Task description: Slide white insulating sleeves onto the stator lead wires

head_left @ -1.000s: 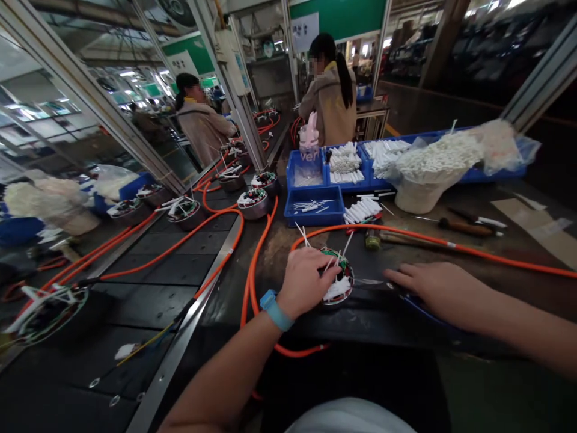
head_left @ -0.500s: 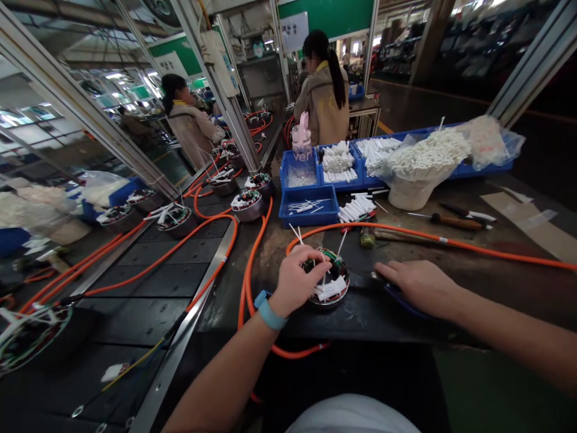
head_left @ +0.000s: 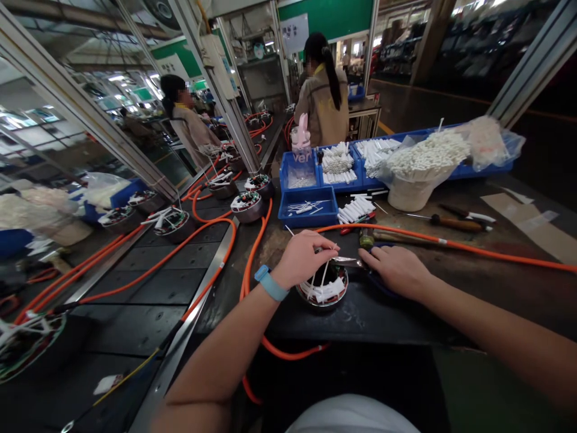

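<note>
A round motor stator [head_left: 323, 304], with white sleeves and coloured wires around its rim, sits on the dark bench before me. My left hand [head_left: 301, 260] is closed above its far left side, pinching a thin white cord [head_left: 325, 269] that rises from the winding. Blue-handled scissors [head_left: 346, 261] are gripped in my right hand [head_left: 399, 269], just right of the stator. Their metal blades point left, close to my left fingertips. Whether the blades touch the cord I cannot tell. My left fingers hide part of the stator's far side.
Behind the work, an orange hose [head_left: 406, 228] crosses the bench. Blue bins [head_left: 308, 207] of white sleeves and a bag-lined tub [head_left: 412, 189] stand beyond. A screwdriver [head_left: 455, 222] lies right. More stators [head_left: 247, 207] line the conveyor at left; two people work farther back.
My right hand has moved left and slightly up, bringing the scissor blades beside my left fingers. My left hand has shifted slightly up and right, still pinching.
</note>
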The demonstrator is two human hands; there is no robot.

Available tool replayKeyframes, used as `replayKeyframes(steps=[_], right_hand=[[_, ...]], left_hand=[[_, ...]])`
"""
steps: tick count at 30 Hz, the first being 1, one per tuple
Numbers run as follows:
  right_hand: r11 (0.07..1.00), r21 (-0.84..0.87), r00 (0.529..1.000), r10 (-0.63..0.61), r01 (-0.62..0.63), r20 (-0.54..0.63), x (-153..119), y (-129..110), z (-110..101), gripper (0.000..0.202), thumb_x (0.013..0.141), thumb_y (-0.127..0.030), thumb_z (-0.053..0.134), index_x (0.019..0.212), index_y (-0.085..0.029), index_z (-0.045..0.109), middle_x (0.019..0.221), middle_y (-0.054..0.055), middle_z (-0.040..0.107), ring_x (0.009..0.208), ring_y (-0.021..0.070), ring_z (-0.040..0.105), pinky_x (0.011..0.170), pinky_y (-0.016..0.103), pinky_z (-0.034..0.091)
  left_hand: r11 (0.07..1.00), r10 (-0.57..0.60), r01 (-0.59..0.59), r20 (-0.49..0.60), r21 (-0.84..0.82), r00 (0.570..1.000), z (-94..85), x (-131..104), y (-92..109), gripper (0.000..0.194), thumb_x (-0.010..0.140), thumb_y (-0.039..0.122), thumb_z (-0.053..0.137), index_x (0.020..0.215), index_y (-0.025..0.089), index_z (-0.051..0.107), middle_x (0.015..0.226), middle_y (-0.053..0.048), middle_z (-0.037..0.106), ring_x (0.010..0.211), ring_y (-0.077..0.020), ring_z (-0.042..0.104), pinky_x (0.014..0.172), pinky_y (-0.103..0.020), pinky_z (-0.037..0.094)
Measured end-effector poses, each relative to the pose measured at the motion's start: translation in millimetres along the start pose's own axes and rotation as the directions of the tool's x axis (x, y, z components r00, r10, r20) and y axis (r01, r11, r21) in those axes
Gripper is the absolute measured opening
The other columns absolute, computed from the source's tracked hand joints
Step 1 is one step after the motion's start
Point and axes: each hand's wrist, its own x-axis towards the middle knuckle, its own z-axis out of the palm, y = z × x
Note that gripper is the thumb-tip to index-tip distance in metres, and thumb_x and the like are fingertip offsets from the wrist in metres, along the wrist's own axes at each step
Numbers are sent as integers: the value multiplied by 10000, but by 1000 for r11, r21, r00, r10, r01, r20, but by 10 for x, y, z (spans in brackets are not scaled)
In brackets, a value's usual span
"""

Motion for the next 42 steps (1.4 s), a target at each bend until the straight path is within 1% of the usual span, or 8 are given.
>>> replayKeyframes(steps=[7,12,15,20,26,32,37,42], right_hand=[[992,106,992,58,-71,114,-91,43,84,290,864,-212,441,1136,-157,527,874,79,648,691,186,605,536,257,310],[991,73,993,107,-110,52,-30,100,-38,342,855,-212,447,1188,-160,502,916,83,645,731,212,611,557,276,330],[998,37,998,44,-46,43,170,75,-203,335,847,-212,474,1172,-141,516,890,95,634,776,238,603,576,293,336],[998,-14,993,-62,64,104,582,-66,-430,290,852,-174,469,1133,-146,534,875,103,638,752,241,603,572,289,325],[987,-24,982,-158,161,100,776,-197,-535,199,846,-108,431,995,-146,558,778,84,630,684,220,617,527,270,275],[992,-65,986,-96,105,135,592,-27,-419,220,848,-102,421,1017,-123,561,736,83,629,600,192,599,484,275,235],[981,-83,983,-170,176,76,412,-7,-393,323,811,-101,481,1125,-156,532,790,71,626,672,216,599,530,283,258],[979,-78,980,-181,187,79,463,-161,-465,316,808,-54,464,1102,-149,534,788,75,624,663,210,610,509,278,199]], left_hand=[[989,50,-75,-199,-123,979,11,-147,-30,57,765,237,664,763,208,713,886,-30,699,916,-176,605,894,-339,452],[951,-218,14,-635,-310,741,-198,-308,-205,223,790,325,620,928,162,684,887,-36,679,832,-148,608,775,-277,482],[911,-342,170,-458,-376,821,-351,-293,-346,432,750,336,643,1133,135,623,768,9,643,679,-104,568,656,-229,457],[964,-198,188,-34,-187,980,-469,-149,-401,289,753,295,627,986,140,700,818,-19,689,764,-146,605,736,-260,464],[999,-40,39,10,21,999,-465,-120,-316,178,809,254,568,850,184,727,834,-28,685,795,-152,621,765,-266,471],[996,-52,33,-242,-81,969,-465,-231,-315,187,840,267,547,859,158,697,928,-48,683,885,-159,616,823,-270,463],[995,101,-100,236,-16,966,-561,-257,-202,167,797,217,596,924,190,701,945,-11,695,863,-152,620,801,-247,446],[999,-33,29,152,27,988,-596,-235,-180,173,822,244,543,796,162,694,832,-16,696,774,-139,619,713,-229,450]])
